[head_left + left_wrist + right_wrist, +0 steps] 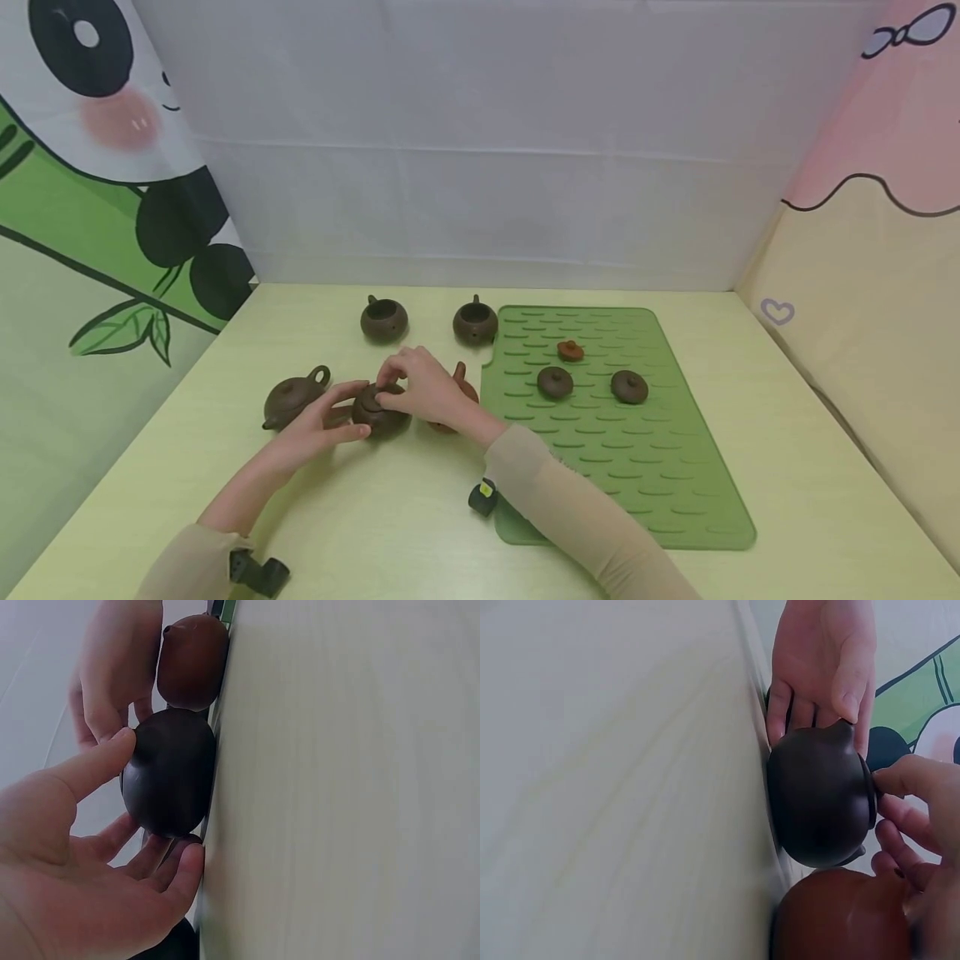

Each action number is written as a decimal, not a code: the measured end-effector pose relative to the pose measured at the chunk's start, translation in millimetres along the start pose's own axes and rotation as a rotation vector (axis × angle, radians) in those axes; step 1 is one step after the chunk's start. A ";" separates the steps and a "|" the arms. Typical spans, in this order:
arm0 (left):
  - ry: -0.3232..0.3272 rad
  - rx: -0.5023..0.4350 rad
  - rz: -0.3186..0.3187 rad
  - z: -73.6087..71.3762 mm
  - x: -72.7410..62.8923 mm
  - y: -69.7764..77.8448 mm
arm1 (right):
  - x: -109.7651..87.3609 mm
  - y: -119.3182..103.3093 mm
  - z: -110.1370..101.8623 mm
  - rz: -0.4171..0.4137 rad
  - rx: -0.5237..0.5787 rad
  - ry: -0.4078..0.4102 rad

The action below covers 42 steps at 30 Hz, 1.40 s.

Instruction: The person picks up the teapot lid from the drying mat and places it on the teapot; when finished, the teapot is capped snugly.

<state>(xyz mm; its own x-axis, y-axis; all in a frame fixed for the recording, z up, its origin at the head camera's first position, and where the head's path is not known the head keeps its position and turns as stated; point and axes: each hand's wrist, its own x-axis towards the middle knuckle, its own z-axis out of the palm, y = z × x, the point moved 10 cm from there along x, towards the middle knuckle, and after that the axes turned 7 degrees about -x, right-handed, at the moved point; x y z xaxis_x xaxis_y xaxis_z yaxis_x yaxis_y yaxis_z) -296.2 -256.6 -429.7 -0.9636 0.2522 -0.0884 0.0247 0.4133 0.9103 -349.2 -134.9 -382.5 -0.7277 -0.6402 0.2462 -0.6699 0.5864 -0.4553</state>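
Note:
A dark brown teapot (pixel 381 423) stands on the table between the two hands. My left hand (pixel 324 427) holds its body from the left, thumb on the near side near the spout and fingers around the far side. From the right, my right hand (pixel 422 387) pinches the knob of a dark lid (pixel 870 792), which sits at the teapot's mouth; the fingers hide the knob. Right beside it is a reddish-brown teapot (pixel 193 664), partly covered by my right hand in the head view. Left of my left hand stands another dark teapot (pixel 291 402) with a looped handle.
Two lidless dark teapots (pixel 384 322) stand farther back. On the right lies a green ridged mat (pixel 675 467), bearing a reddish lid (pixel 570 351) and two dark lids (pixel 555 382). A white backdrop (pixel 487 208) rises behind the table.

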 end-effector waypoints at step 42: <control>0.125 0.255 0.311 13.1 10.2 96.4 | -57.7 46.7 -124.6 -0.037 0.151 0.216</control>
<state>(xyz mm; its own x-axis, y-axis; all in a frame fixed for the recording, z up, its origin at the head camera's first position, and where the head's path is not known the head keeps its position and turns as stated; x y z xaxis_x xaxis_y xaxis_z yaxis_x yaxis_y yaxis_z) -300.2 -202.8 -348.1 -0.9243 0.2977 0.2390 0.3696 0.5411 0.7554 -356.9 -8.7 -311.4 -0.7285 -0.5293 0.4348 -0.6789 0.4734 -0.5612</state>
